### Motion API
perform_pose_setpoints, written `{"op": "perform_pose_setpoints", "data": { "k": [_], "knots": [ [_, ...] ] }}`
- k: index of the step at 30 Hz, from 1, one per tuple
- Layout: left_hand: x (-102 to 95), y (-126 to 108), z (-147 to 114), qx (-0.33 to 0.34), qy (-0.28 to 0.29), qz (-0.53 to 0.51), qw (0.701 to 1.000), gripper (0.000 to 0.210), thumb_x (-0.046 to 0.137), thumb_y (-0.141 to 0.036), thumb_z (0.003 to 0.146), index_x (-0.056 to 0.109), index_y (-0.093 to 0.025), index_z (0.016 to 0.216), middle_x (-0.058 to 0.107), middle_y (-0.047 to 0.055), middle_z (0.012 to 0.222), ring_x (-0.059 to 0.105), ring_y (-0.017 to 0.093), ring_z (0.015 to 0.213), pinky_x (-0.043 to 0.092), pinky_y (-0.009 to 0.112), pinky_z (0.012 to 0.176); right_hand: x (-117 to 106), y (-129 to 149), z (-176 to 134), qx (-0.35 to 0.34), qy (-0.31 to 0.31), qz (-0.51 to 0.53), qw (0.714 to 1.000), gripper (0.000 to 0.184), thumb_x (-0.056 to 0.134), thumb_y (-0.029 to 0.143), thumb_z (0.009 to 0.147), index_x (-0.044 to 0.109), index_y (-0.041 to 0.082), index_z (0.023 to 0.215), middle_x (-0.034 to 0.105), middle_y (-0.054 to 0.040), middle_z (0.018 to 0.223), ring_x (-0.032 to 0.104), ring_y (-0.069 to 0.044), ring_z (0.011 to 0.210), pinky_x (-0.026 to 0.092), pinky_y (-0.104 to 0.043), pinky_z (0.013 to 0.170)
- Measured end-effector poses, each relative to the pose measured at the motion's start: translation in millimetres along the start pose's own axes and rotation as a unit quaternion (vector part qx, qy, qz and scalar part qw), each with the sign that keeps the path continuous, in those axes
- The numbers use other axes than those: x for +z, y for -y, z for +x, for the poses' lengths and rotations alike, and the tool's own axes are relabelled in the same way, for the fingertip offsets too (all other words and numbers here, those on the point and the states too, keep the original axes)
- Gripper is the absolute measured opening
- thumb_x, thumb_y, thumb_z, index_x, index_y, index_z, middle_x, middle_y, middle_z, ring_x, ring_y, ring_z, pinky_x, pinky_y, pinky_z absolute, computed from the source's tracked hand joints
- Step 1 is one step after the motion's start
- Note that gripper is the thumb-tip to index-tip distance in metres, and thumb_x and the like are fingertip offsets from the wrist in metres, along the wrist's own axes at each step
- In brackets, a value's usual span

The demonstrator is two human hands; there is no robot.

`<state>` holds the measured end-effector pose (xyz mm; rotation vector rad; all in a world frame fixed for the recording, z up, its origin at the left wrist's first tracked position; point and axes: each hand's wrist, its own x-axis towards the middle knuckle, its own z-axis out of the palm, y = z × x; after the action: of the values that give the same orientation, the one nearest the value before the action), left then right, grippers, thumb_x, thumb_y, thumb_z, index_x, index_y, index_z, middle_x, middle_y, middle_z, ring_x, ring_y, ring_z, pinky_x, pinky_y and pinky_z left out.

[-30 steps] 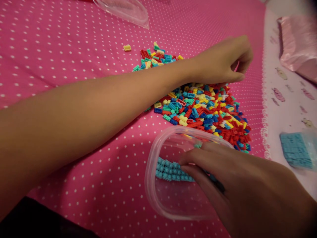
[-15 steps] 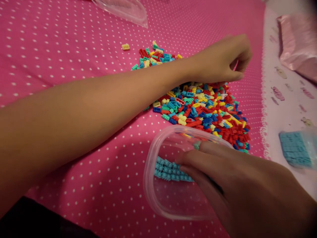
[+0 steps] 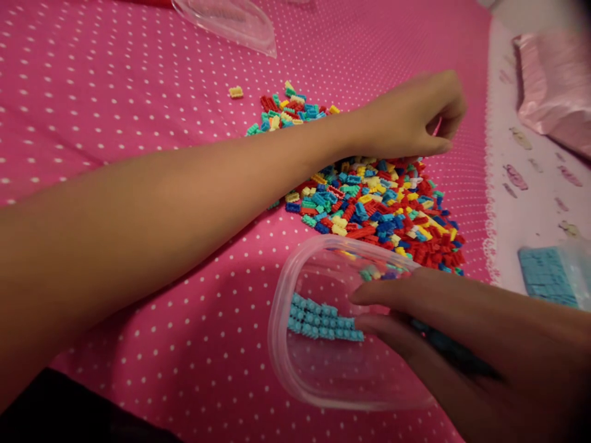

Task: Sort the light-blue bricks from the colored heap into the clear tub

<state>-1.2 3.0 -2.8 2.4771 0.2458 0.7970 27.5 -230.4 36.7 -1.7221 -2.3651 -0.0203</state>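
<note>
My left hand (image 3: 418, 117) is over the far right of a heap of small coloured building blocks (image 3: 369, 203). Its fingers are curled toward the thumb, and what they hold, if anything, is hidden. Below the heap, a clear plastic container (image 3: 281, 369) holds short rows of light-blue building blocks (image 3: 323, 319) standing studs up. My right hand (image 3: 475, 344) reaches over its right side. The thumb and forefinger are apart, just right of the rows. Dark bluish blocks (image 3: 455, 352) show in the shade of that palm, behind the thumb, with the other fingers folded around them.
A pink dotted cloth (image 3: 138, 111) lies under everything. One pale-yellow block (image 3: 236, 92) sits apart from the heap. A clear lid-like plastic piece (image 3: 231, 24) lies at the top. On the right are a pink packet (image 3: 554, 92) and a bag of light-blue blocks (image 3: 547, 277).
My right hand has drawn back to the right from the light-blue rows, and its thumb and forefinger have parted. The left hand stays over the heap, nearly unmoved.
</note>
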Motion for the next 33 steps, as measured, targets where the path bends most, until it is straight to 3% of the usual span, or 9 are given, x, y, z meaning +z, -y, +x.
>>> {"op": "perform_pose_setpoints", "data": {
  "k": [3,11,17,24,28,33],
  "knots": [
    [-0.6,0,0,0.000,-0.002,0.004,1.000,0.026,0.057,-0.003,0.086,0.074,0.005,0.104,0.051,-0.008,0.058,0.056,0.002,0.060,0.037,0.018,0.069,2,8,8,-0.020,0.024,0.049,0.998,0.018,0.052,0.024,0.092,0.061,0.032,0.079,0.067,0.0126,0.062,0.062,-0.009,0.046,0.040,-0.024,0.035],
    [0.1,3,0,0.008,-0.003,0.003,1.000,0.027,0.057,-0.006,0.086,0.075,0.005,0.103,0.051,-0.007,0.058,0.059,0.003,0.064,0.039,0.021,0.074,9,17,8,-0.041,0.008,-0.006,0.999,0.023,0.045,0.012,0.080,0.054,0.031,0.070,0.074,0.0089,0.068,0.065,-0.014,0.044,0.041,-0.032,0.033],
    [-0.5,4,0,0.016,0.016,0.042,0.999,0.028,0.053,-0.010,0.088,0.073,0.004,0.103,0.064,-0.002,0.078,0.067,0.008,0.079,0.043,0.024,0.079,12,15,8,-0.059,0.020,-0.030,0.998,0.025,0.044,0.007,0.070,0.054,0.031,0.070,0.076,0.0061,0.074,0.068,-0.016,0.048,0.039,-0.033,0.032],
    [-3.4,1,-1,0.015,0.027,0.067,0.997,0.029,0.053,-0.010,0.090,0.073,0.003,0.107,0.065,0.000,0.080,0.067,0.010,0.086,0.044,0.026,0.082,10,17,11,-0.041,0.009,-0.015,0.999,0.027,0.043,0.011,0.082,0.052,0.029,0.064,0.072,0.0076,0.063,0.062,-0.013,0.040,0.037,-0.031,0.030],
    [-1.5,1,-2,0.007,0.020,0.052,0.998,0.027,0.054,-0.008,0.090,0.073,0.003,0.105,0.062,-0.002,0.073,0.064,0.006,0.077,0.041,0.024,0.079,8,15,9,-0.027,-0.005,0.016,1.000,0.030,0.044,0.019,0.093,0.054,0.029,0.067,0.073,0.0087,0.065,0.065,-0.012,0.045,0.039,-0.027,0.033],
    [1.7,3,0,0.013,-0.015,0.023,1.000,0.022,0.059,-0.004,0.086,0.076,0.003,0.099,0.051,-0.006,0.061,0.057,0.004,0.069,0.037,0.021,0.074,12,20,10,-0.027,0.008,0.005,1.000,0.024,0.047,0.012,0.083,0.059,0.028,0.070,0.074,0.0056,0.067,0.062,-0.015,0.040,0.038,-0.030,0.031]
  ]
}}
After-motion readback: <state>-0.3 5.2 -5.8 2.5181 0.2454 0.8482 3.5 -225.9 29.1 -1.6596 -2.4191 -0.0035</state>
